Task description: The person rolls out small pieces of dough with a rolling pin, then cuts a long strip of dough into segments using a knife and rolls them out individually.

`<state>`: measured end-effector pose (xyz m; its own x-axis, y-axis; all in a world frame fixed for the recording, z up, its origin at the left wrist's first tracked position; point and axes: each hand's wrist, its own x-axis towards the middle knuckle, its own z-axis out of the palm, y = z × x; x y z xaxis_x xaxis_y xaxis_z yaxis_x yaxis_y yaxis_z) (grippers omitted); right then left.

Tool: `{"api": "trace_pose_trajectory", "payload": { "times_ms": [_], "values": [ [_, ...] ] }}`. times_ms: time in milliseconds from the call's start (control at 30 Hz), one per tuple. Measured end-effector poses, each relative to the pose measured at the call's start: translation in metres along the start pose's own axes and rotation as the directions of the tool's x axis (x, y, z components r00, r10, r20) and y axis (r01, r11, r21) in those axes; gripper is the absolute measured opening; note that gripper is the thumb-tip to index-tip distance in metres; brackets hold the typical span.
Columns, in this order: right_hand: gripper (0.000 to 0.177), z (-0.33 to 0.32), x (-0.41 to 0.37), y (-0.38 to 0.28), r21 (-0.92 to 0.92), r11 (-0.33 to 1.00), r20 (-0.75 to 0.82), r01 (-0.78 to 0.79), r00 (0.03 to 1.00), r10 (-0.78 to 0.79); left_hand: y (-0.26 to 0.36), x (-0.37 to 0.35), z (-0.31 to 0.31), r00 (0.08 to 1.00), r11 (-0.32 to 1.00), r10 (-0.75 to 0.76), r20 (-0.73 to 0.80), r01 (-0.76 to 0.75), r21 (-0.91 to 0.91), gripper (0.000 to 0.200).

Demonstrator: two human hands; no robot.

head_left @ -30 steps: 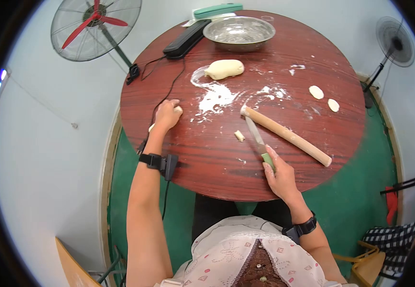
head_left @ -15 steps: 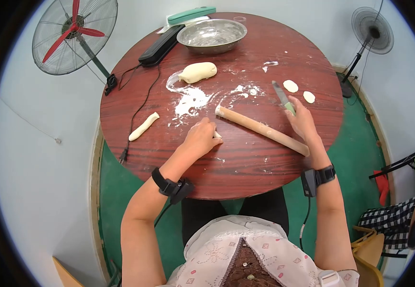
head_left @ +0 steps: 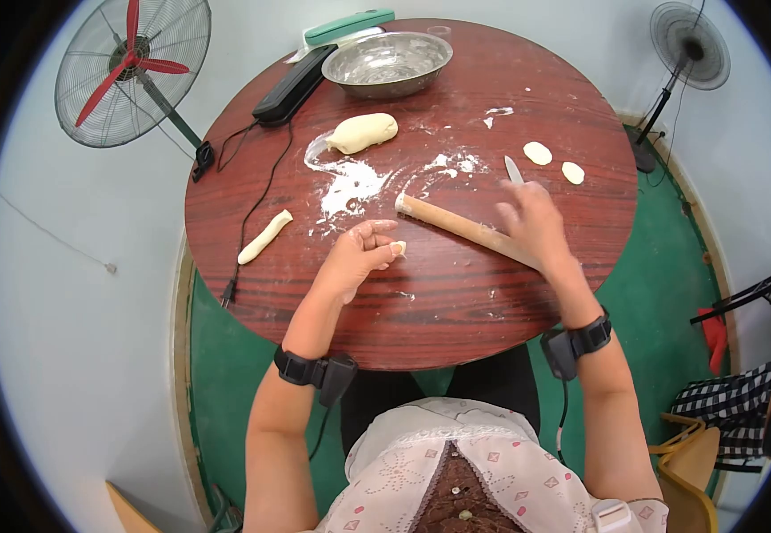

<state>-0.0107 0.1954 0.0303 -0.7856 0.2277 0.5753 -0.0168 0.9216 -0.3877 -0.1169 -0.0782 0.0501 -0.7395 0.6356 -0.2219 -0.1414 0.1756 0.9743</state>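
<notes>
My left hand (head_left: 359, 256) holds a small piece of dough (head_left: 399, 249) between thumb and fingers, over the table's near middle. My right hand (head_left: 532, 222) hovers with fingers apart by the right part of the wooden rolling pin (head_left: 456, 224), hiding some of it. Just beyond that hand lies a knife (head_left: 513, 171), its handle hidden. A thick dough lump (head_left: 363, 133) rests behind a patch of white flour (head_left: 350, 188). At the left is a dough strip (head_left: 264, 237). Two flat dough rounds (head_left: 537, 154) lie at the right.
On the round table (head_left: 456, 333), a metal bowl (head_left: 387, 67) and a black case (head_left: 295, 87) stand at the back, with a green box (head_left: 350, 27) behind. A cable (head_left: 265, 191) runs down the left. Fans stand at left (head_left: 133, 64) and right (head_left: 689, 49).
My right hand has let go of the knife and moved left and nearer to the rolling pin. My left hand has turned and opened its outer fingers, showing the dough piece.
</notes>
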Motion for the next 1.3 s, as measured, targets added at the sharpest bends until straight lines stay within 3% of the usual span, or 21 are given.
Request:
{"api": "trace_pose_trajectory", "payload": {
  "times_ms": [33, 67, 100, 167, 233, 400, 533, 633, 733, 833, 933, 1033, 1133, 1300],
  "values": [
    [0.034, 0.004, -0.003, -0.025, 0.276, 0.953, 0.095, -0.125, 0.99, 0.102, -0.006, -0.001, -0.001, 0.999, 0.988, 0.006, 0.031, -0.001, -0.158, 0.048],
    [0.032, 0.003, -0.003, -0.049, 0.363, 0.915, 0.269, -0.177, 0.96, 0.079, -0.016, -0.001, -0.001, 0.998, 0.95, 0.019, 0.062, 0.001, -0.311, 0.046],
    [0.035, 0.01, -0.008, -0.061, 0.452, 0.886, 0.353, -0.104, 0.933, -0.071, -0.023, -0.002, 0.0, 0.995, 0.889, 0.037, 0.09, 0.009, -0.457, 0.044],
    [0.045, 0.022, -0.014, -0.088, 0.592, 0.776, 0.49, -0.217, 0.862, -0.132, -0.028, -0.005, 0.006, 0.998, 0.863, 0.02, 0.055, 0.01, -0.506, 0.042],
    [0.045, 0.042, -0.019, -0.097, 0.571, 0.821, 0.25, 0.002, 0.952, -0.176, -0.029, -0.007, 0.01, 0.999, 0.836, -0.011, 0.033, 0.027, -0.548, 0.042],
    [0.03, 0.059, -0.013, -0.096, 0.597, 0.801, 0.317, -0.049, 0.932, -0.178, -0.037, -0.004, 0.003, 0.995, 0.852, -0.065, 0.079, 0.096, -0.514, 0.035],
    [0.02, 0.071, -0.008, -0.093, 0.611, 0.789, 0.266, -0.069, 0.956, -0.122, -0.031, -0.001, -0.006, 0.97, 0.831, -0.076, 0.23, 0.189, -0.523, 0.029],
    [0.019, 0.075, 0.003, -0.093, 0.599, 0.796, 0.108, 0.087, 0.976, -0.188, -0.025, 0.007, -0.009, 0.967, 0.876, -0.069, 0.245, 0.176, -0.449, 0.03],
    [0.025, 0.081, 0.012, -0.09, 0.569, 0.81, 0.061, 0.144, 0.975, -0.216, -0.021, 0.017, -0.008, 0.98, 0.897, -0.077, 0.182, 0.148, -0.416, 0.029],
    [0.035, 0.083, 0.01, -0.091, 0.605, 0.795, 0.073, 0.032, 0.993, -0.095, -0.021, 0.024, -0.007, 0.99, 0.898, -0.075, 0.122, 0.12, -0.423, 0.027],
    [0.037, 0.075, 0.012, -0.084, 0.653, 0.754, 0.212, -0.069, 0.973, -0.095, -0.023, 0.028, -0.001, 0.995, 0.909, -0.062, 0.073, 0.086, -0.407, 0.027],
    [0.034, 0.088, 0.013, -0.074, 0.643, 0.759, 0.077, 0.1, 0.978, -0.194, -0.026, 0.029, 0.003, 0.996, 0.908, -0.03, 0.082, 0.061, -0.415, 0.03],
    [0.031, 0.08, 0.013, -0.076, 0.641, 0.765, 0.209, -0.064, 0.973, -0.093, -0.026, 0.029, 0.003, 0.987, 0.897, -0.012, 0.159, 0.08, -0.435, 0.033],
    [0.031, 0.08, 0.011, -0.077, 0.626, 0.779, 0.158, 0.024, 0.975, -0.157, -0.031, 0.03, 0.001, 0.978, 0.874, -0.031, 0.207, 0.127, -0.468, 0.033]
  ]
}}
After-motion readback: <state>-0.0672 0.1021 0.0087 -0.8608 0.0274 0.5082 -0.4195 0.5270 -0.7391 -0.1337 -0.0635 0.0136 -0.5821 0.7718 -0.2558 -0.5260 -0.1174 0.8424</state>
